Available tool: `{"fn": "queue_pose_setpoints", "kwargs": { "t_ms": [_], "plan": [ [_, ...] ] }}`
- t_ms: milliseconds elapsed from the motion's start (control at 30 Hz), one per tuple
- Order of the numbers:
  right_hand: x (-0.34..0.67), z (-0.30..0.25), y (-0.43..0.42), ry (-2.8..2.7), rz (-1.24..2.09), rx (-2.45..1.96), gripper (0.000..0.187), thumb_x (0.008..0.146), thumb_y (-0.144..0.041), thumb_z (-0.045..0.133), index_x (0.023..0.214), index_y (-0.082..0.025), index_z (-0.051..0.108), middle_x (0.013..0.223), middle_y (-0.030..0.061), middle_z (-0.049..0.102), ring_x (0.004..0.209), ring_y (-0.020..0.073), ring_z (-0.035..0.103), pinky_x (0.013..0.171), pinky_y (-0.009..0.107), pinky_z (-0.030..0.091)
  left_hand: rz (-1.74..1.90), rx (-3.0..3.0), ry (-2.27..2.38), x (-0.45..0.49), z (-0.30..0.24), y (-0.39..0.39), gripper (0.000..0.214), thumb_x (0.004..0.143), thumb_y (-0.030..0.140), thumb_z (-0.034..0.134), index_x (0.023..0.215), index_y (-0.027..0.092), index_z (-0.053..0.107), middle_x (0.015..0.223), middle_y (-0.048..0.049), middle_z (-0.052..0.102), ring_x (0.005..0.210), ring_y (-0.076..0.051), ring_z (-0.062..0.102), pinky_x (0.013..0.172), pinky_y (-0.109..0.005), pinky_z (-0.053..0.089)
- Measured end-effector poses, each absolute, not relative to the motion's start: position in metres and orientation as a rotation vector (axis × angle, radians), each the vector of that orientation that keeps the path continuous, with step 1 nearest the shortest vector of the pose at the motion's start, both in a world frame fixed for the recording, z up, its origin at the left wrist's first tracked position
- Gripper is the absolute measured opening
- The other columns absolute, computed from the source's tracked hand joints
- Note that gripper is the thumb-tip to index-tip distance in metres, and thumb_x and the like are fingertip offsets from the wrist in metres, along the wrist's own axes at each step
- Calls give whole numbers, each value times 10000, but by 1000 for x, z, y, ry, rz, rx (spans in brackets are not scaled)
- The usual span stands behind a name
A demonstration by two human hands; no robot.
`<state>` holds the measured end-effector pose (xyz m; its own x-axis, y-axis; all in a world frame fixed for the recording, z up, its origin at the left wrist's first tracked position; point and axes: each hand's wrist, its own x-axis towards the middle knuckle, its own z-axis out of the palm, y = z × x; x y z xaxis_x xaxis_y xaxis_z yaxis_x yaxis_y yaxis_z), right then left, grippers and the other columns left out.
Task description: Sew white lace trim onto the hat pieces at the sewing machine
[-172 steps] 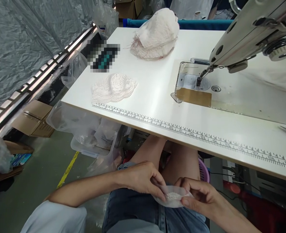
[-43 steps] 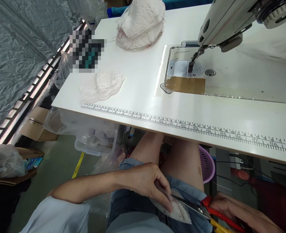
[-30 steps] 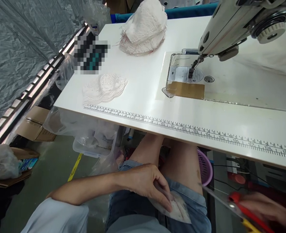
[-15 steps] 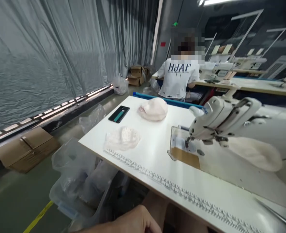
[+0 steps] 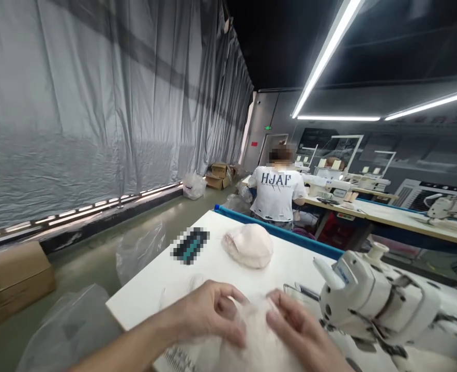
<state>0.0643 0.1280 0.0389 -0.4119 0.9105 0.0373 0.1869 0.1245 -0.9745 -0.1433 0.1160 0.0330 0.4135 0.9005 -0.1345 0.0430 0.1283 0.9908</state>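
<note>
Both hands are raised over the near edge of the white sewing table point(image 5: 213, 261). My left hand point(image 5: 209, 312) and my right hand point(image 5: 296, 330) are curled, and their fingers pinch a pale, filmy piece of white material point(image 5: 254, 338) between them; the picture is smeared there. A white sewing machine point(image 5: 371, 294) stands just right of my right hand. A white lace piece point(image 5: 176, 289) lies on the table behind my left hand.
A heap of pinkish-white lace pieces point(image 5: 249, 245) and a dark phone point(image 5: 192, 245) lie farther back on the table. A person in a white T-shirt point(image 5: 278, 191) sits at the table beyond, back turned. Cardboard box point(image 5: 13, 281) and plastic bags point(image 5: 69, 330) lie on the floor at left.
The view has swung up from my lap to the room. My hands have risen from my lap to the table edge; the red-handled scissors are out of sight, and both hands now pinch white material.
</note>
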Motion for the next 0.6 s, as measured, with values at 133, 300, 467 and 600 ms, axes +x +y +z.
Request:
{"fn": "queue_pose_setpoints", "kwargs": {
  "t_ms": [133,300,467,600],
  "plan": [
    [50,50,230,-1512,1010,-1135,400,871,-567,476,962,-189,570,834,21,626,733,181,614,611,287,500,907,1507,1134,-147,57,219,595,647,318,765,1166,119,550,731,17,560,684,-100,567,678,-227,467],
    [57,29,355,-1350,680,-1385,292,910,-327,553,1152,-163,547,1149,66,576,955,194,597,805,397,512,967,1770,1401,-116,61,334,404,875,297,561,1244,156,474,1184,-104,539,1024,-201,559,872,-385,474],
    [66,-16,398,-1334,532,-1486,280,915,-318,547,1158,-179,548,1181,71,566,980,195,590,826,402,508,756,1989,1593,-90,11,368,323,899,357,524,1155,161,543,1199,-81,533,1076,-236,534,916,-439,455],
    [65,-36,389,-1379,542,-1519,282,910,-323,554,1146,-169,557,1157,63,580,954,194,601,802,388,518,654,2054,1704,-89,-9,358,403,918,387,480,1264,182,468,1287,-106,478,1160,-251,481,991,-502,375]
  ]
}}
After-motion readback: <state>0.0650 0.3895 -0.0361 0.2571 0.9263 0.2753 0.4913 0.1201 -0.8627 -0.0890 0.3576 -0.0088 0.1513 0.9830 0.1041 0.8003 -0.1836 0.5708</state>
